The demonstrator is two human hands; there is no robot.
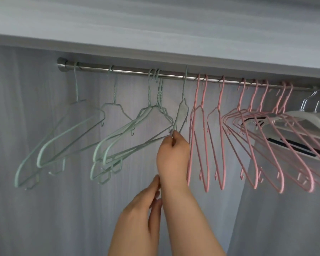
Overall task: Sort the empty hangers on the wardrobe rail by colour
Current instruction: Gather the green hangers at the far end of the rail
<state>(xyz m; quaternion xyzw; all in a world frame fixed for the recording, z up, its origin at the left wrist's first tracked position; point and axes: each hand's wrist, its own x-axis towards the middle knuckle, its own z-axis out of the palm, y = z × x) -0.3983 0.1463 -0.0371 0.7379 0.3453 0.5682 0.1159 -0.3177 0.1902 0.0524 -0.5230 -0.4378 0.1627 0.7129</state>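
Sorting looks nearly done: green hangers [67, 133] fill the rail's [131, 72] left, pink hangers [248, 137] the centre-right, white hangers [310, 122] far right. Right hand [172, 156] fingers [171, 140] pinch the last green hanger [182, 111]; left hand [140, 209] fingers lie together, apparently pinching its lower end.

Along the rail [133, 72] the widest bare stretches lie upper left, between the spread-out green hangers [67, 137]. Right of centre the pink hangers [248, 137] crowd close, leaving only a narrow slot beside the green ones, where the right hand [172, 156] reaches up. White hangers [310, 122] block the far right. Below the hangers, lower left stands open.
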